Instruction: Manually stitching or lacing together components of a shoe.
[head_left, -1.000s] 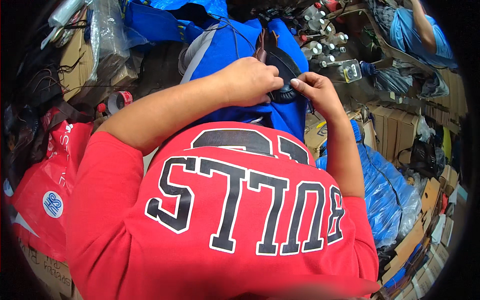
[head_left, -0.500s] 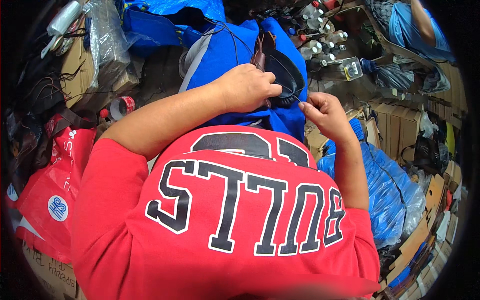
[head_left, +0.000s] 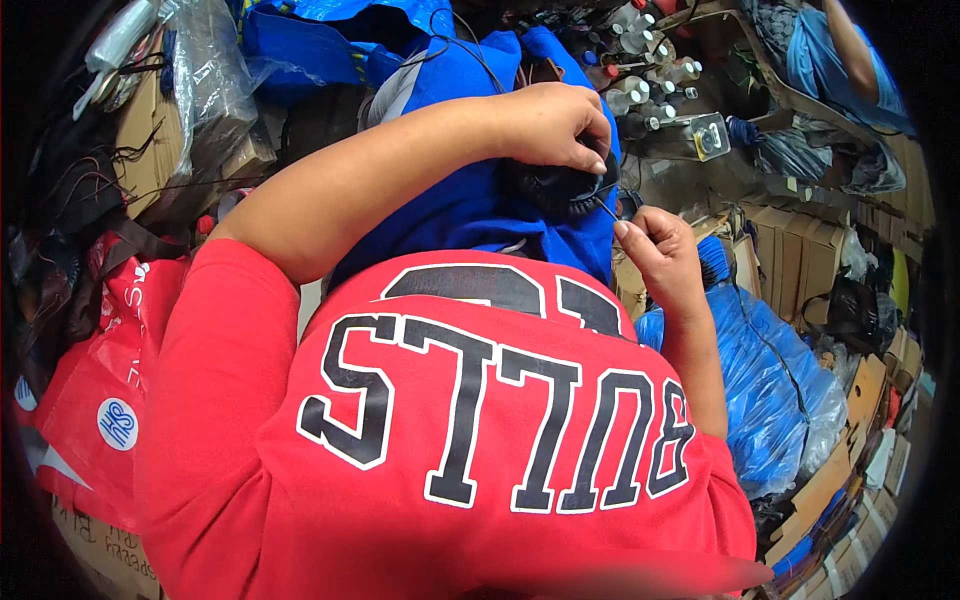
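A dark shoe (head_left: pixel 562 190) with a ridged black rim rests on the blue cloth (head_left: pixel 470 215) over my lap. My left hand (head_left: pixel 562 125) reaches across its far side, with thumb and fingers curled down and closed at its upper right edge. The hand hides much of the shoe. Just right of the rim, my right hand (head_left: pixel 662 250) pinches a thin dark strand (head_left: pixel 608 209) between thumb and forefinger. This strand runs up to the shoe's edge; whether it is thread or a needle I cannot tell.
Several plastic bottles (head_left: pixel 665 75) crowd the far right. A blue plastic-wrapped bundle (head_left: pixel 765 385) and cardboard boxes (head_left: pixel 790 250) lie to the right. On the left are a red bag (head_left: pixel 95 370) and clear plastic wrap (head_left: pixel 210 85). Another person's arm (head_left: pixel 850 50) shows at the upper right.
My left hand has moved up and right, from the brown part of the shoe to its far right edge. The right hand has drawn slightly right and down, and more of the strand shows.
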